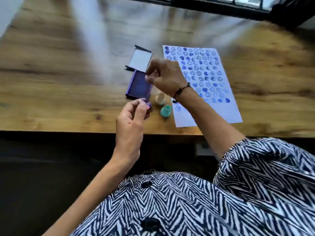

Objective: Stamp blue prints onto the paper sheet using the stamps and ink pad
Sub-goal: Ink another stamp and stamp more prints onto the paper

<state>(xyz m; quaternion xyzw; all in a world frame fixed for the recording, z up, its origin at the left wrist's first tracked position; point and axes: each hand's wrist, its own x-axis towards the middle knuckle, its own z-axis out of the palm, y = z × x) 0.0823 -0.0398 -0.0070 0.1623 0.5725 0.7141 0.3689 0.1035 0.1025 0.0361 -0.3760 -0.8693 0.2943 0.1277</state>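
The white paper sheet [219,106] lies right of centre on the wooden table, covered with rows of blue prints. Left of it sits the open ink pad [138,86], its lid [140,60] swung back behind it. My right hand [166,77] hovers over the pad's right edge with fingers pinched together; what they hold is blurred. My left hand [132,121] is at the pad's near corner, fingers closed on a small purple stamp [148,105]. A cream stamp [160,98] and a teal stamp [165,111] stand between the pad and the paper.
The table's front edge [68,131] runs just below my left hand. A dark window frame [213,7] lines the far side. My patterned sleeve [264,167] fills the lower right.
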